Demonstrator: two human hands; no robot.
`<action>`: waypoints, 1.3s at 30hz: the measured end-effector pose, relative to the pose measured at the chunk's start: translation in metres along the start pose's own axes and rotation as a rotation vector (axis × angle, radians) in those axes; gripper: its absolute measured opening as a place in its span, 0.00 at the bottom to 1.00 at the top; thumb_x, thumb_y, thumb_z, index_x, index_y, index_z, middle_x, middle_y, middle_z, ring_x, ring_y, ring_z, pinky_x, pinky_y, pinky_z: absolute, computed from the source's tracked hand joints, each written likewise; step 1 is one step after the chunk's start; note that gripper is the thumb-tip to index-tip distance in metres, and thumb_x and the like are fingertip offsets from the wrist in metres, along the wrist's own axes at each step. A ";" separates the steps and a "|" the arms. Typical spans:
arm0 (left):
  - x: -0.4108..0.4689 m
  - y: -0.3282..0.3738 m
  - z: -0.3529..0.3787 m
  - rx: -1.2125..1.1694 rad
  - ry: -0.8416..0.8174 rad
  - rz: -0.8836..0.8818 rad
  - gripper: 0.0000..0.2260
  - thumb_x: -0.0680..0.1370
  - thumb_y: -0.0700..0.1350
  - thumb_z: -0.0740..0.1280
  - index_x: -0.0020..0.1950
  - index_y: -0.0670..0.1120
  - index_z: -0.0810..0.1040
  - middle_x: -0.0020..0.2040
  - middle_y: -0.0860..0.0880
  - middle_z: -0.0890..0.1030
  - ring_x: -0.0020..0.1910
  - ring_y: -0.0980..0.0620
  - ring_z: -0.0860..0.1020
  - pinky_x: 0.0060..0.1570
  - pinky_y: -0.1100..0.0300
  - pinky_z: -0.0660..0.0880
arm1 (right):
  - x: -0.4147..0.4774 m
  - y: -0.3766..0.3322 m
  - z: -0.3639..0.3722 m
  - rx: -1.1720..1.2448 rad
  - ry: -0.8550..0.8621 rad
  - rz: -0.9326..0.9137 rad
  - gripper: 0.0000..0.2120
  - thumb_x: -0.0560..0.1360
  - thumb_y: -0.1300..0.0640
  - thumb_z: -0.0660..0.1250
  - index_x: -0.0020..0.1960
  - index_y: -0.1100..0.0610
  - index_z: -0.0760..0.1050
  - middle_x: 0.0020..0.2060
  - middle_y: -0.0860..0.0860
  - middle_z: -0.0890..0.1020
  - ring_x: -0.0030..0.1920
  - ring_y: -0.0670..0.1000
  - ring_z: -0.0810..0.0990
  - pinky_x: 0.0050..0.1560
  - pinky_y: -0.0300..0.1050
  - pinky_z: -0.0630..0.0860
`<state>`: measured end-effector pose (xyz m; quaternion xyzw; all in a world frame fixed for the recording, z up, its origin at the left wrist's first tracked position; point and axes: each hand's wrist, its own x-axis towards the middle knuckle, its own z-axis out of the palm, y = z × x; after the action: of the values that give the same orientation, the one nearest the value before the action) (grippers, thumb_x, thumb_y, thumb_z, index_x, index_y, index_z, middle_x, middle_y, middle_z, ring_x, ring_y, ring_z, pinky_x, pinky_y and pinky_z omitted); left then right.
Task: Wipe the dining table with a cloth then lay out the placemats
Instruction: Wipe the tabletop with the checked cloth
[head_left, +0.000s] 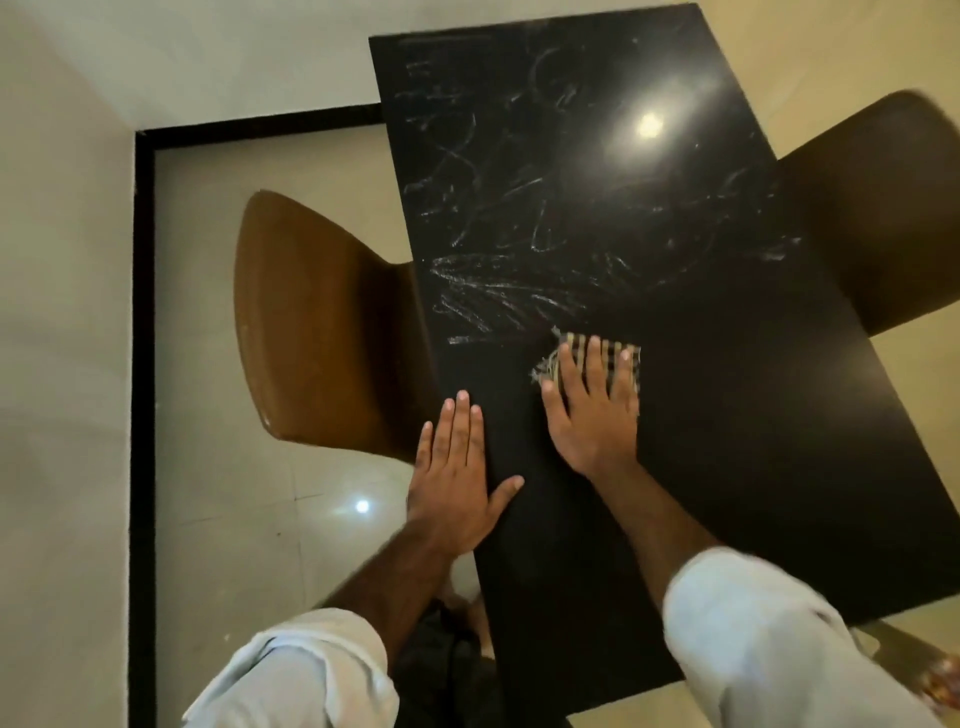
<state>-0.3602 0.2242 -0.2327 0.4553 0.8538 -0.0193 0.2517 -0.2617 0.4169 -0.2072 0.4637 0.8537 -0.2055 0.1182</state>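
A glossy black dining table (727, 415) runs away from me, its far half covered with white chalky scribbles (498, 291). My right hand (589, 415) lies flat with fingers spread on a small checked cloth (566, 345), pressing it to the tabletop just below the scribbles. My left hand (457, 478) rests flat and empty on the table's left edge, fingers apart. The near half of the table looks free of marks. No placemats are in view.
A brown chair (311, 332) stands tucked at the table's left side, another brown chair (883, 208) at the right. Shiny tiled floor (234, 519) with a black border strip lies on the left. Something colourful (943, 680) peeks in at the bottom right corner.
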 end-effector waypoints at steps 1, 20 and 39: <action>0.000 0.000 0.001 0.013 0.002 -0.002 0.49 0.81 0.77 0.42 0.86 0.44 0.27 0.85 0.44 0.24 0.86 0.44 0.29 0.87 0.41 0.39 | 0.014 -0.016 0.002 0.017 0.006 0.004 0.34 0.86 0.30 0.44 0.89 0.37 0.42 0.90 0.48 0.40 0.88 0.62 0.34 0.86 0.71 0.42; 0.006 -0.036 -0.025 0.083 0.039 -0.019 0.49 0.81 0.78 0.42 0.88 0.45 0.33 0.88 0.44 0.31 0.87 0.42 0.31 0.86 0.37 0.37 | -0.036 -0.028 0.023 0.105 -0.049 -0.013 0.31 0.87 0.30 0.42 0.88 0.34 0.42 0.89 0.42 0.39 0.88 0.57 0.31 0.86 0.71 0.42; 0.084 -0.096 -0.108 0.406 -0.324 0.449 0.59 0.79 0.72 0.67 0.86 0.43 0.29 0.85 0.42 0.26 0.87 0.42 0.31 0.86 0.34 0.40 | -0.113 -0.073 0.064 0.196 0.032 0.388 0.36 0.85 0.27 0.47 0.87 0.32 0.36 0.87 0.41 0.31 0.86 0.56 0.27 0.86 0.72 0.45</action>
<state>-0.5187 0.2606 -0.1945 0.6637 0.6599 -0.2052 0.2862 -0.2614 0.2684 -0.2019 0.6320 0.7261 -0.2533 0.0962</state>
